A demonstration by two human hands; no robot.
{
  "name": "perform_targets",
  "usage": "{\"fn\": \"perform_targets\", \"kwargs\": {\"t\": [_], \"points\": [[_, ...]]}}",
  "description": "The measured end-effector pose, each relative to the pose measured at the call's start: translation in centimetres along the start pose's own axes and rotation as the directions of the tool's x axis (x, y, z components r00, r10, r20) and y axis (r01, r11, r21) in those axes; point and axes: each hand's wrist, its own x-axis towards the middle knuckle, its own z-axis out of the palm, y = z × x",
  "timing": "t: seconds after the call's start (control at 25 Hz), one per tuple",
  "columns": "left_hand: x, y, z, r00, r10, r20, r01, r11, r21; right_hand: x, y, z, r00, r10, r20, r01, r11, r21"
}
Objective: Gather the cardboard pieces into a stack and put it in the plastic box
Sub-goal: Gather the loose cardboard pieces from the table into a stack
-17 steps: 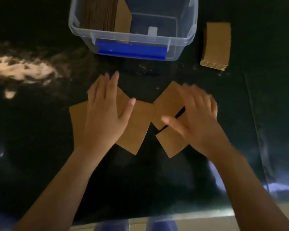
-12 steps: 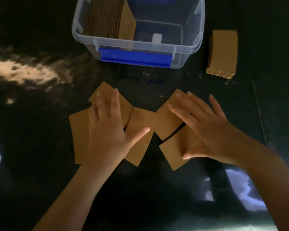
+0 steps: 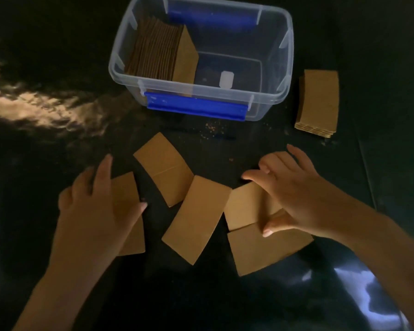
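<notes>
Several brown cardboard pieces lie loose on the dark table. My left hand (image 3: pixel 93 211) rests flat on the leftmost piece (image 3: pixel 127 194), fingers spread. A tilted piece (image 3: pixel 164 169) lies beyond it, and another (image 3: pixel 196 218) lies in the middle. My right hand (image 3: pixel 294 187) presses on two overlapping pieces at the right, an upper one (image 3: pixel 245 204) and a lower one (image 3: pixel 258 249), thumb on the lower one's edge. The clear plastic box (image 3: pixel 286 68) with blue handles stands behind, holding a row of cardboard pieces (image 3: pixel 158 53) on edge at its left side.
A small flat stack of cardboard (image 3: pixel 318 102) lies on the table right of the box. Cardboard crumbs (image 3: pixel 210 127) dot the table in front of the box. Light reflections glare at the left (image 3: pixel 34 106) and lower right (image 3: pixel 373 297).
My left hand has slid left off the tilted and middle pieces onto the leftmost one. My right hand has dragged its two pieces closer to me, and the view has shifted.
</notes>
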Motion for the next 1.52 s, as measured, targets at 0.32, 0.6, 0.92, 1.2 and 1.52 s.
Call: {"fn": "perform_targets", "kwargs": {"t": [0.32,0.6,0.92,1.2,1.52], "points": [[1.0,-1.2,0.0,0.958,-0.250,0.142,0.283,0.910,-0.305,-1.3,1.9,-0.6,0.992,0.102,0.070,-0.120,0.927,0.355],[0.4,0.7,-3.2,0.878,-0.167,0.448,0.442,0.642,-0.626,-5.6,-1.0,-0.2,0.986,0.140,0.096,-0.169,0.861,0.480],[-2.4,7.0,1.5,0.938,0.084,0.338,0.020,0.956,-0.293,-4.9,-5.0,0.8,0.978,0.180,0.107,-0.201,0.951,0.234],[-3.4,7.4,2.4,0.970,0.118,0.213,-0.063,0.967,-0.247,-5.2,-3.3,0.4,0.980,0.106,0.166,-0.171,0.873,0.456],[1.7,7.1,0.1,0.914,-0.261,0.309,0.404,0.639,-0.654,2.3,-5.0,-2.6,0.871,0.459,0.172,-0.263,0.143,0.954]]}}
